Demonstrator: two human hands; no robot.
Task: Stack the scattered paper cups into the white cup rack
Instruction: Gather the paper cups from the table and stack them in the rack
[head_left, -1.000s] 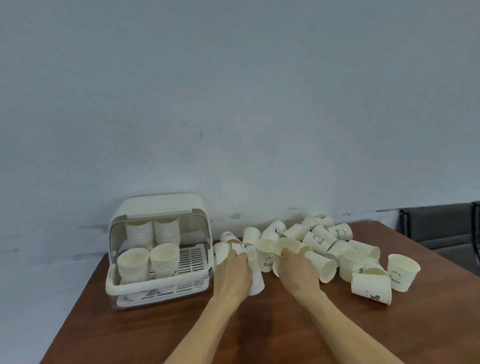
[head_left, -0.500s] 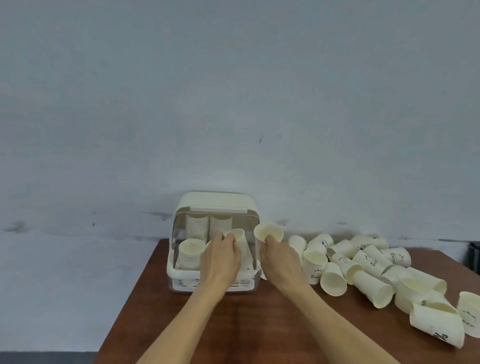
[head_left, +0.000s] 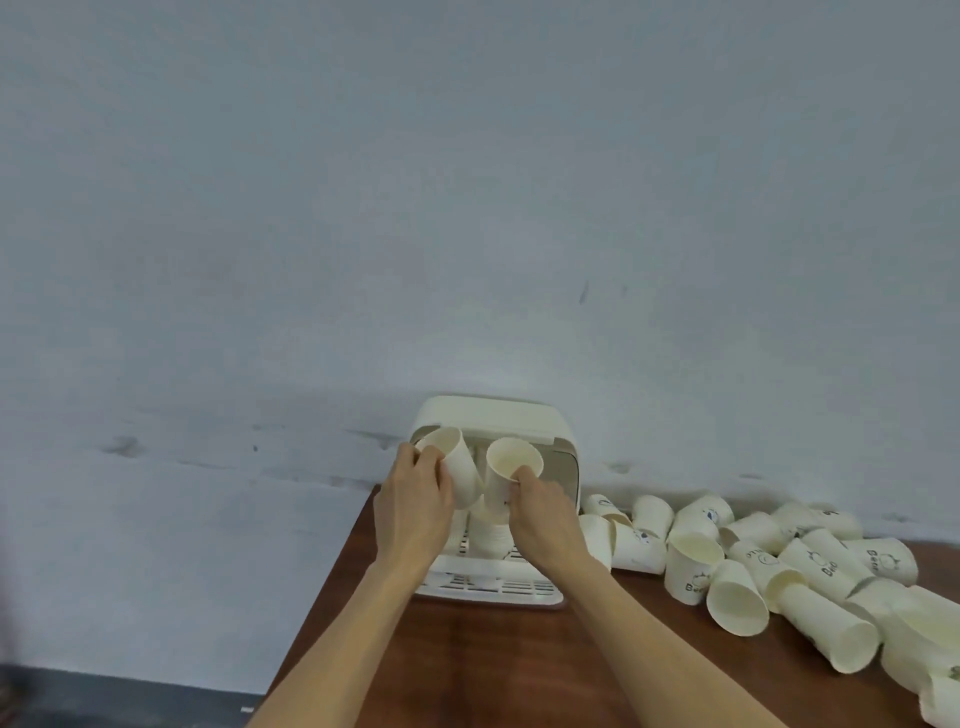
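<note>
Two paper cups are being held up right in front of the white cup rack (head_left: 491, 415), one per hand. The left hand (head_left: 413, 506) is being wrapped around a cup (head_left: 454, 470) that's tilted with its mouth facing up and to the left, and the right hand (head_left: 545, 519) is being closed around a second cup (head_left: 506, 475) with its open mouth tipped toward the camera. Both cups are being kept just above the rack's tray, almost touching each other. Inside the rack, at least one short stack of cups (head_left: 488, 535) is being partly hidden behind the hands, so a proper count can't be made. As for progress, it's looking like the job is only partway done: a big pile of loose cups (head_left: 779, 561) is lying on the brown table (head_left: 519, 665) to the right of the rack, most on their sides and a few upright. So some cups are already being stored, two are probably about to be dropped onto stacks, and a lot more trips are likely being needed.
</note>
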